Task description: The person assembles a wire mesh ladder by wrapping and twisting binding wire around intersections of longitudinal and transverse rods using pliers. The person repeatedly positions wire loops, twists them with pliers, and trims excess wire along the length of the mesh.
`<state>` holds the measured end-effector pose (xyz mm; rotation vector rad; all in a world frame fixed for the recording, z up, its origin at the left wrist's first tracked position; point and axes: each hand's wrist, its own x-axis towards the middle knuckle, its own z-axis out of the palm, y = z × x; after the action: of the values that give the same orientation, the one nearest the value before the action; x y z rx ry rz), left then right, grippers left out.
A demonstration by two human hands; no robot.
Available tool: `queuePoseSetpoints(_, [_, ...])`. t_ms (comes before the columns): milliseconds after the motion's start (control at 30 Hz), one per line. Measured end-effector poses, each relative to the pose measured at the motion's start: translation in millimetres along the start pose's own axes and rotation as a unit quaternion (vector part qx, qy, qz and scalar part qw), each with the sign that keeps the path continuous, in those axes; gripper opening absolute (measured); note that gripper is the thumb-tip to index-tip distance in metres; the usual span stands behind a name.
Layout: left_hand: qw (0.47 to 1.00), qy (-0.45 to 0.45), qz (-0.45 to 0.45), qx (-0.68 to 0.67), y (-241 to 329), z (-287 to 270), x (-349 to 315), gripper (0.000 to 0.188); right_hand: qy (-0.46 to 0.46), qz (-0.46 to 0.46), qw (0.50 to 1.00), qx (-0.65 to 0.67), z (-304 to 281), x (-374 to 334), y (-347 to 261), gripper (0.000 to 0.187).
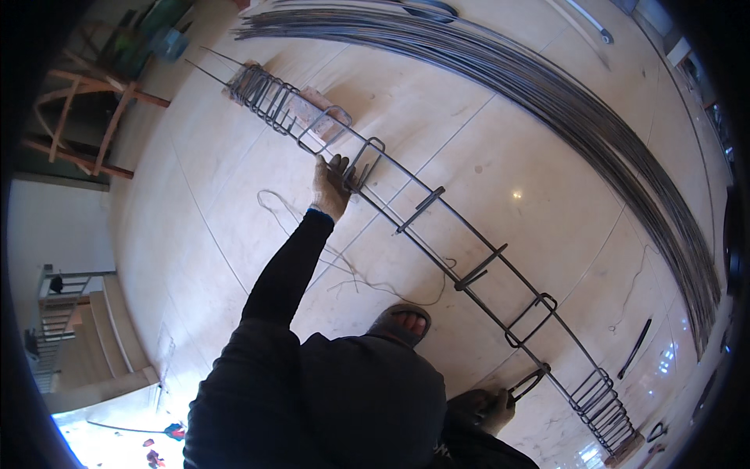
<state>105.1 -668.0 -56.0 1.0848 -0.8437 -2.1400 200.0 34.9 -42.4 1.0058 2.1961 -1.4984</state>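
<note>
A long rebar cage (469,227) of thin steel bars runs slantwise from far left to near right, with square stirrups (422,209) spaced along its middle. More stirrups are bunched at its far left end (262,94) and near right end (603,406). My left hand (334,186), in a dirty work glove, is closed around a stirrup where it meets the near bar. Close to my body, my gloved right hand (498,413) is closed on the near side of another, tilted stirrup (531,381). Its fingers are partly hidden.
Bricks (322,117) prop up the cage. A long bundle of steel rods (539,86) curves along the far right. Thin loose wire (351,273) lies by my sandalled foot (402,322). A short black bar (634,349) lies at right; a wooden frame (94,117) stands far left, above stairs (101,336).
</note>
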Motion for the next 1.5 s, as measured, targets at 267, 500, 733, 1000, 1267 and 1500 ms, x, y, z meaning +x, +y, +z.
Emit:
queuePoseSetpoints(267, [0.994, -0.096, -0.007, 0.054, 11, -12, 12, 0.067, -0.02, -0.078, 0.997, 0.009, 0, -1, 15, 0.031])
queuePoseSetpoints(500, [0.987, -0.032, 0.019, 0.157, -18, -53, 65, 0.062, -0.011, -0.028, 0.999, -0.017, 12, -30, -47, 0.03])
queuePoseSetpoints(733, [0.688, 0.303, 0.533, 0.389, -67, -60, 20, 0.036, 0.01, 0.06, 0.997, 0.036, 6, -40, -72, 0.032])
queuePoseSetpoints(1000, [0.676, -0.092, 0.509, 0.525, -71, 92, -181, 0.055, -0.056, 0.115, 0.977, 0.173, -2, -50, -68, 0.034])
queuePoseSetpoints(1267, [0.571, -0.543, 0.308, 0.534, -68, 180, -202, 0.035, 0.217, 0.082, 0.964, 0.127, -33, -59, 3, 0.033])
queuePoseSetpoints(1500, [0.15, -0.763, 0.167, 0.606, -65, 323, -321, 0.038, 0.317, 0.001, 0.936, -0.156, -68, -68, 33, 0.037])
